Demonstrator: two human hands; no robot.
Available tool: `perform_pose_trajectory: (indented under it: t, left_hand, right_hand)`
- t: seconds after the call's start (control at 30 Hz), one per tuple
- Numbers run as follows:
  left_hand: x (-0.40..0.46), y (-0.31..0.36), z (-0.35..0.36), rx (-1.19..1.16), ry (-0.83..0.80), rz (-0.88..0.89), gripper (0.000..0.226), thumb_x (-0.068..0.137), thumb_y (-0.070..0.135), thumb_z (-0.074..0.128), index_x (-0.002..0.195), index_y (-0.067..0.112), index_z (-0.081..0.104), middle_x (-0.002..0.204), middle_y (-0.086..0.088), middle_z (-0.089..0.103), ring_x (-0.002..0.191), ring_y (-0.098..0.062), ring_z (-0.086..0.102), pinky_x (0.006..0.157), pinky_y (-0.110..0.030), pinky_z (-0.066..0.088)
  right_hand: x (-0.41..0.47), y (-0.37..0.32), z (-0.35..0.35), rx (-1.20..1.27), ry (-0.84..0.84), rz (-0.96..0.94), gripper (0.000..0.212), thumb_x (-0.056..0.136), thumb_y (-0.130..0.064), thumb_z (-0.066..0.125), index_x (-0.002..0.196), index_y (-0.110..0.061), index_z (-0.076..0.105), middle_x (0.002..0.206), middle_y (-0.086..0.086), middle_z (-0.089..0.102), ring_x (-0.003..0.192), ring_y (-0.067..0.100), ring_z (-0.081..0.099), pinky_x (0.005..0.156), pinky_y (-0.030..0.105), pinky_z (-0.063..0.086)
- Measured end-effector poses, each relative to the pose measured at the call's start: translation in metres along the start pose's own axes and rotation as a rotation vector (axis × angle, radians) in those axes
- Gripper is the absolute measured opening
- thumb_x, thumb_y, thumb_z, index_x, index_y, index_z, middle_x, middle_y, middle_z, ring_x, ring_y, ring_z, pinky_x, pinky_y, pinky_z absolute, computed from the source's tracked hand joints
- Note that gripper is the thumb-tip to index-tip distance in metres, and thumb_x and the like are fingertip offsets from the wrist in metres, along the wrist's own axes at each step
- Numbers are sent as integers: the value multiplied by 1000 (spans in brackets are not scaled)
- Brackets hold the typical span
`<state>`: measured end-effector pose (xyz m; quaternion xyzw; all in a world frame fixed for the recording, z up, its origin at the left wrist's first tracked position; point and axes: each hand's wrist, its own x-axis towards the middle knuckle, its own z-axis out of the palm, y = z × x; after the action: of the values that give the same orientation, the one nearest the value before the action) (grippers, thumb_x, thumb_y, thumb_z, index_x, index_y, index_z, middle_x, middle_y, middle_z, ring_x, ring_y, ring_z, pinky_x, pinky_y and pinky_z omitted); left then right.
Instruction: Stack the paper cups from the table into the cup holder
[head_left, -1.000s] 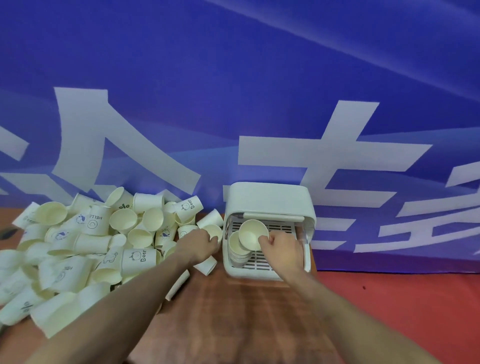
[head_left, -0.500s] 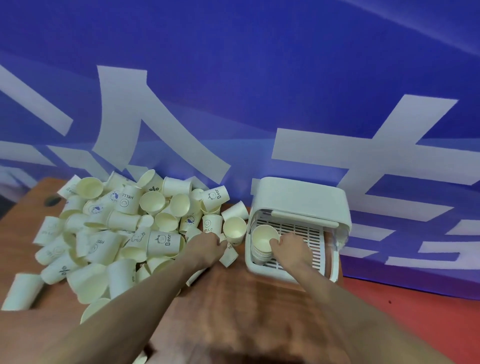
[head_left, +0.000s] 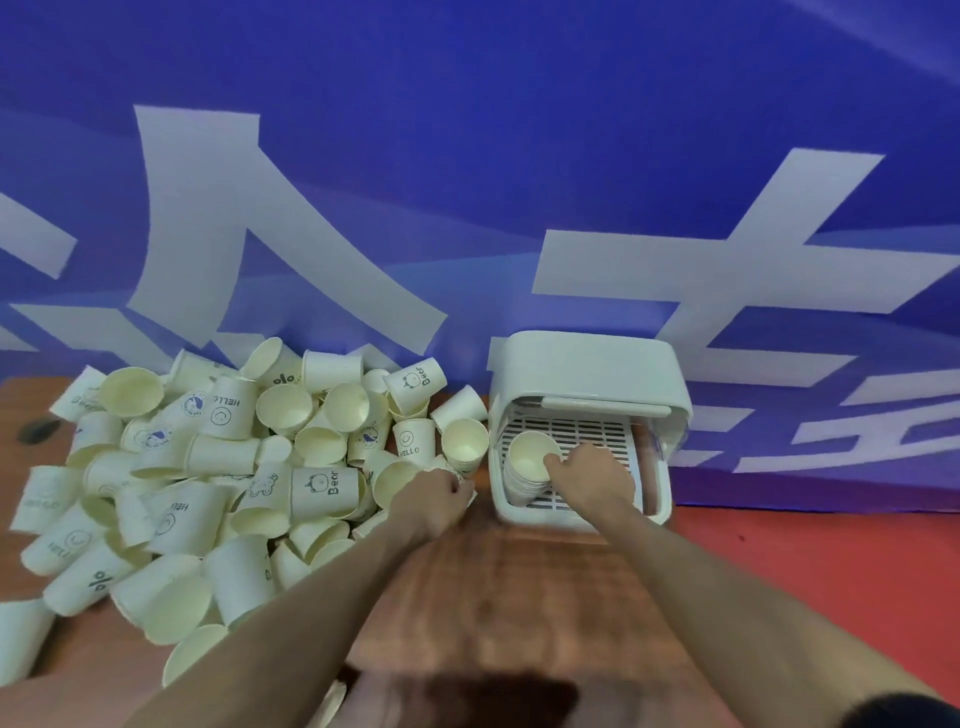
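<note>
The right hand (head_left: 592, 478) pinches the rim of the top cup on the stack (head_left: 527, 470) at the cup holder (head_left: 587, 364)'s left edge, so a cup is going in, and the left hand (head_left: 434, 501), fingers curled on a loose cup (head_left: 464, 451) by the table (head_left: 498, 597)'s pile, should bring it next.

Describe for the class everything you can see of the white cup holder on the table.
The cup holder is a white, plastic-looking box with rounded corners, open at the front. Inside lies a slotted grille floor. It stands on the wooden table against the blue banner, right of the loose cup pile. A nested stack of cups sits at its left side, and the right hand touches the stack's rim.
</note>
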<state>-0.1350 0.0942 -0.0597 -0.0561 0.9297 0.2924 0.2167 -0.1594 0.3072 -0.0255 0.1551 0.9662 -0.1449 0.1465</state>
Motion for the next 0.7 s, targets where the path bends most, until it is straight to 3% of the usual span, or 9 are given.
perform_pose_trajectory:
  t: [0.1,0.2,0.3,0.4,0.47,0.57,0.63,0.7]
  left_hand:
    - [3,6,1,-209,-19,5,41,95,43,47,82,10,67,81,-2,69,82,-20,64,77,-35,49]
    - [10,19,4,-493,-91,-97,37,94,44,50,84,13,67,85,0,69,83,-17,62,82,-34,49]
    - [16,30,3,-732,-133,-157,28,96,33,49,90,11,65,107,-13,69,99,-28,63,91,-40,49]
    - [12,45,5,-996,-228,-111,31,102,29,44,117,8,62,110,-7,65,96,-23,62,73,-28,52]
    - [14,51,19,-1089,-218,-144,27,101,35,46,109,14,62,103,-3,66,88,-16,63,72,-27,52]
    - [22,54,46,-1039,-96,-219,34,84,51,55,89,20,67,105,-9,71,96,-25,65,90,-41,52]
    - [24,59,57,-959,-33,-212,27,92,39,51,84,20,68,100,-9,71,93,-24,64,89,-38,48]
    - [20,68,63,-972,-6,-194,22,94,17,47,97,20,69,102,-4,71,95,-18,64,85,-30,47]
  right_hand:
    - [-10,-3,6,99,11,51,47,79,-53,40,77,-13,63,80,6,65,79,28,62,72,34,50]
    - [-13,-6,10,294,21,102,48,84,-54,42,91,-10,60,90,10,67,88,31,61,77,38,50]
    - [-10,-8,10,510,1,160,50,91,-54,43,107,-8,55,103,12,65,99,32,59,86,40,46]
    - [-7,-7,5,654,-56,204,53,96,-54,37,125,-12,53,125,11,59,111,30,53,91,38,41]
    - [2,-3,7,755,-142,217,54,99,-55,33,135,-19,49,134,6,52,116,27,51,88,34,39]
    - [12,3,17,910,-313,242,53,95,-64,30,124,-28,56,131,3,56,109,23,57,95,40,48]
    - [27,12,40,924,-381,234,74,83,-82,29,120,-25,61,130,5,59,111,24,59,98,45,48]
    - [50,25,72,963,-361,238,106,60,-99,26,126,-23,60,133,6,58,112,25,59,98,45,48]
